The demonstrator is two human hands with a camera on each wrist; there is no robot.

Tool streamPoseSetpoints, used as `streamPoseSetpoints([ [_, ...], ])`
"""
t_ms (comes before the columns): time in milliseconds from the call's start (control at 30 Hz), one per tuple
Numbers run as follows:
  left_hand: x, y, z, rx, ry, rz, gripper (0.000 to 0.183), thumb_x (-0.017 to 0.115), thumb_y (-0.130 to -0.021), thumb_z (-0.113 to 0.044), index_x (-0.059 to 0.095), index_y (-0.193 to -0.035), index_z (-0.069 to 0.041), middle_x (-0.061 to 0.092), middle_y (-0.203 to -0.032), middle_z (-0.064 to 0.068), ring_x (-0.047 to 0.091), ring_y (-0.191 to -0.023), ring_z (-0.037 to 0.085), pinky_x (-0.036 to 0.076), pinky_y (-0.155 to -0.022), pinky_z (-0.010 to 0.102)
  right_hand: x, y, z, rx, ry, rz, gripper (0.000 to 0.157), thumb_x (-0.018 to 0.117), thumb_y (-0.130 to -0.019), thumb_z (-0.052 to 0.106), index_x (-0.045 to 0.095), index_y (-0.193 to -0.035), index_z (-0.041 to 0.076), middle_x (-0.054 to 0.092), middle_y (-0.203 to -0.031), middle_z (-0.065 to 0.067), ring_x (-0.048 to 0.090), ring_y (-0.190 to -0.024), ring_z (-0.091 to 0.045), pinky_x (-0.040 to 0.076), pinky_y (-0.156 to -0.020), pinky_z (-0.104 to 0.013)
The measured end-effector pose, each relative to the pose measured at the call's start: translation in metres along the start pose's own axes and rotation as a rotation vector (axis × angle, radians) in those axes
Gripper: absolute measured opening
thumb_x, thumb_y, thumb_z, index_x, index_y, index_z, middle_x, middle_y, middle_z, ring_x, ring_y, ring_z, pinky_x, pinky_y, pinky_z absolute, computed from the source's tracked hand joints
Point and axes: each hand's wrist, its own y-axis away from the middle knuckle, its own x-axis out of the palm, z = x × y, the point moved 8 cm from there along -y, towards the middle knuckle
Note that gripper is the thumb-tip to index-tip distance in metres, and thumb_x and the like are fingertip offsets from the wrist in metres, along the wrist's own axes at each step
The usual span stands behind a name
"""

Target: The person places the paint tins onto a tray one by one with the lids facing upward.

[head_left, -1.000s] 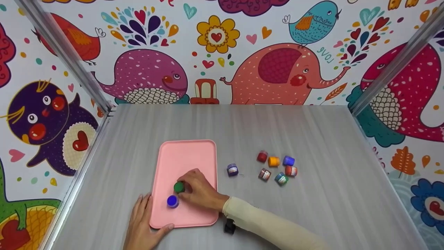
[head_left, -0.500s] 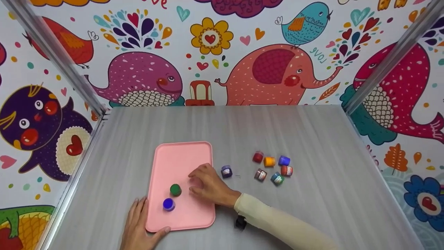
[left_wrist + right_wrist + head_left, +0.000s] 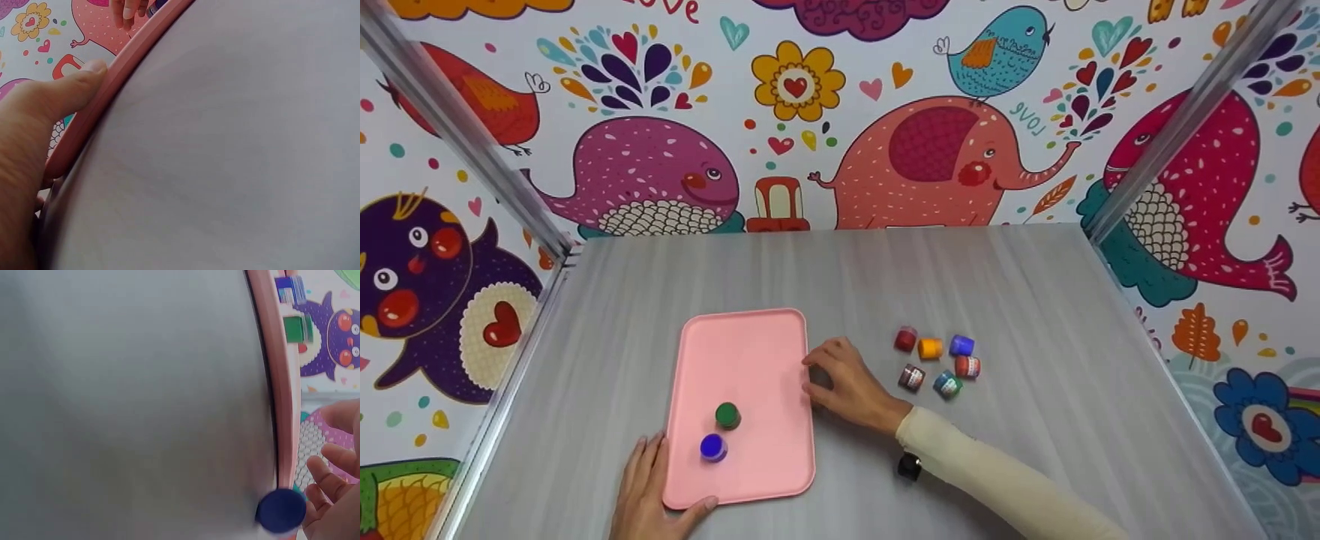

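My left hand rests at the near left corner of a pink tray, fingers straight along its side and thumb on the front rim. On the tray stand a green-lidded paint jar and a blue-lidded paint jar. My right hand hovers at the tray's right edge, thumb and fingers apart. A dark blue-lidded paint jar shows close to those fingers in the right wrist view. In the head view the hand hides that jar.
Several paint jars lie or stand right of my right hand, among them a dark red one, an orange one and a blue one. Patterned walls and metal posts bound the grey table.
My right hand has let go of the green-lidded jar on the tray and moved right, over the dark blue-lidded jar beside it. My left hand stays at the tray's corner.
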Motion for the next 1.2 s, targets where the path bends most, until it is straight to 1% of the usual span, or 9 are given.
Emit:
streamPoseSetpoints([
  [100,0.0,-0.001,0.0,-0.012,0.004,0.011,0.126,0.093,-0.08,-0.06,0.033,-0.167,0.007,0.033,-0.17,0.031,0.022,-0.157,0.059,0.019,-0.127,0.077,-0.008,0.004,-0.007,0.021,-0.022,-0.024,0.029,0.086,-0.097,0.011,0.074,-0.122,0.001,0.07,-0.12,-0.011,0.055,-0.117,-0.027,0.05,-0.1,-0.044],
  [233,0.0,0.0,-0.001,-0.001,-0.002,0.007,0.125,0.092,-0.081,-0.059,0.033,-0.167,0.009,0.032,-0.171,0.03,0.022,-0.157,0.058,0.014,-0.132,0.071,-0.016,0.012,-0.017,0.067,-0.012,-0.04,0.031,0.084,-0.098,0.012,0.074,-0.125,0.0,0.069,-0.122,-0.01,0.056,-0.118,-0.027,0.051,-0.1,-0.043],
  [333,0.0,0.0,-0.001,-0.003,-0.003,0.009,0.124,0.092,-0.081,-0.059,0.033,-0.167,0.009,0.032,-0.171,0.03,0.022,-0.157,0.058,0.013,-0.132,0.07,-0.02,0.016,-0.024,0.104,-0.005,-0.038,0.031,0.082,-0.101,0.014,0.073,-0.127,0.0,0.069,-0.123,-0.009,0.056,-0.119,-0.027,0.053,-0.102,-0.042],
  [567,0.0,-0.002,0.001,-0.071,0.001,0.09,0.13,0.09,-0.081,-0.066,0.028,-0.169,0.008,0.027,-0.174,0.03,0.016,-0.16,0.058,0.019,-0.125,0.079,-0.028,0.028,-0.042,0.258,-0.042,0.004,0.032,0.078,-0.106,0.021,0.073,-0.133,0.005,0.067,-0.131,-0.005,0.053,-0.125,-0.022,0.054,-0.111,-0.042],
  [667,-0.001,-0.002,0.001,-0.065,-0.001,0.084,0.13,0.09,-0.081,-0.066,0.028,-0.169,0.008,0.027,-0.173,0.031,0.016,-0.159,0.058,0.019,-0.125,0.08,-0.029,0.031,-0.05,0.31,-0.051,0.03,0.035,0.077,-0.107,0.027,0.072,-0.135,0.007,0.066,-0.132,-0.003,0.052,-0.126,-0.02,0.052,-0.113,-0.041],
  [833,-0.003,0.0,0.001,-0.016,-0.005,0.02,0.126,0.091,-0.082,-0.06,0.03,-0.168,0.009,0.03,-0.172,0.031,0.021,-0.158,0.058,0.015,-0.13,0.074,-0.029,0.032,-0.051,0.31,0.0,0.04,0.039,0.076,-0.107,0.036,0.073,-0.135,0.009,0.068,-0.13,-0.003,0.052,-0.123,-0.02,0.052,-0.109,-0.04],
  [933,-0.002,0.0,0.001,-0.04,-0.003,0.052,0.128,0.09,-0.082,-0.063,0.028,-0.169,0.009,0.028,-0.173,0.031,0.019,-0.159,0.058,0.014,-0.13,0.075,-0.028,0.032,-0.051,0.327,0.018,0.043,0.04,0.074,-0.107,0.04,0.073,-0.134,0.01,0.068,-0.128,-0.002,0.052,-0.121,-0.019,0.053,-0.105,-0.039],
  [1100,0.0,-0.001,0.003,-0.088,0.003,0.11,0.133,0.088,-0.082,-0.068,0.024,-0.17,0.008,0.024,-0.175,0.031,0.015,-0.161,0.058,0.018,-0.125,0.08,-0.025,0.033,-0.054,0.393,0.036,0.055,0.041,0.073,-0.108,0.041,0.073,-0.135,0.01,0.068,-0.128,-0.002,0.052,-0.12,-0.019,0.054,-0.104,-0.039],
  [1200,0.001,-0.001,0.002,-0.088,0.009,0.113,0.133,0.089,-0.082,-0.067,0.024,-0.17,0.008,0.024,-0.175,0.03,0.015,-0.161,0.058,0.02,-0.124,0.081,-0.024,0.033,-0.054,0.419,0.064,0.056,0.042,0.074,-0.108,0.042,0.073,-0.134,0.009,0.07,-0.126,-0.004,0.053,-0.119,-0.02,0.055,-0.104,-0.04],
])
